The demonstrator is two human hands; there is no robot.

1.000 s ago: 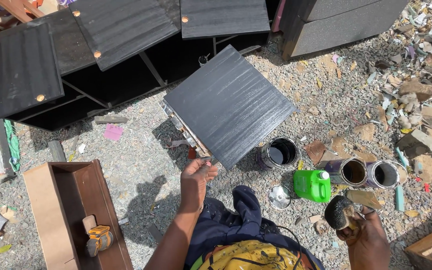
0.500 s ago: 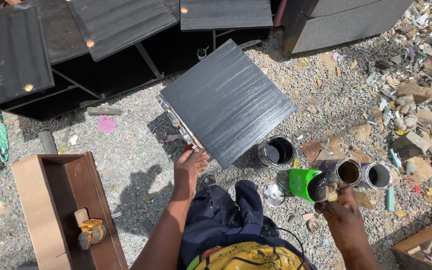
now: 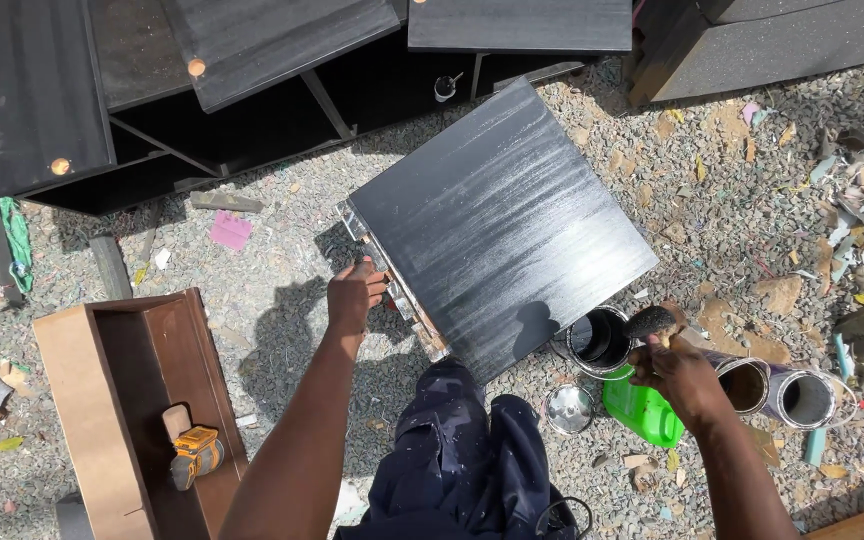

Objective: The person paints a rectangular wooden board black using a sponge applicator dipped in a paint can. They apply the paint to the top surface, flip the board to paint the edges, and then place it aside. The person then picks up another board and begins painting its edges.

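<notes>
On gravel ground [image 3: 282,300], the left hand [image 3: 354,296] grasps the black-painted panel's [image 3: 497,225] left edge. The right hand [image 3: 680,372] clenches a paintbrush [image 3: 650,322] beside 1 open paint can [image 3: 599,338].

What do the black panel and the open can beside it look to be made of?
Black panel: likely wood or board, coated in streaky, semi-gloss black paint; its pale raw edge shows by the left hand. Open can: apparently metal, with a shiny rim and dark inside.

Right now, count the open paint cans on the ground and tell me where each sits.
3. One black-lined can sits at the painted panel's lower corner; two cans lie side by side right of the green jug. Others may be hidden.
</notes>
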